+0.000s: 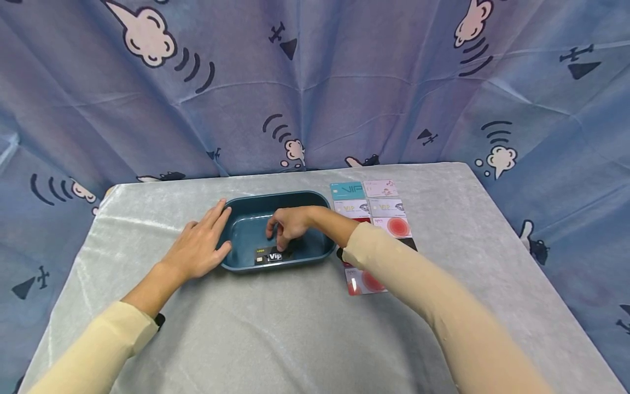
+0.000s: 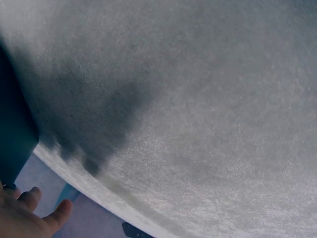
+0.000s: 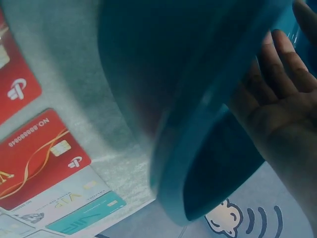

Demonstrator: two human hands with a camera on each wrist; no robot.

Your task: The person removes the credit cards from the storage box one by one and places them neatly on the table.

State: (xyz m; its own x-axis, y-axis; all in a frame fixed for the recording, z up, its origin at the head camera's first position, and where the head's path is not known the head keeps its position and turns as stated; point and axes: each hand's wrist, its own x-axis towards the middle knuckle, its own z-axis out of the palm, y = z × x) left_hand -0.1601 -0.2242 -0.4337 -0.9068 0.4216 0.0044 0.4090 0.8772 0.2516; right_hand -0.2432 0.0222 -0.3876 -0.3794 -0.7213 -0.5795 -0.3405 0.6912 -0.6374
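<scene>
A dark teal oblong basin (image 1: 246, 219) stands on the cloth-covered table. My left hand (image 1: 199, 246) rests at its left rim with the fingers straight; a few fingertips show at the bottom left of the left wrist view. My right hand (image 1: 291, 223) reaches over the right rim into the basin, thumb and forefinger apart and pointing down. Beneath them, a black Vip card (image 1: 266, 256) lies on the basin floor near the front wall, and the thumb overlaps its right part. In the right wrist view the palm and fingers (image 3: 285, 67) show beyond the basin wall.
Right of the basin, several cards lie in two columns, among them a teal VIP card (image 1: 347, 190), a pink card (image 1: 380, 188) and a red card (image 3: 47, 158). My right sleeve (image 1: 423, 290) hides some of them. A patterned blue curtain (image 1: 315, 82) hangs behind the table.
</scene>
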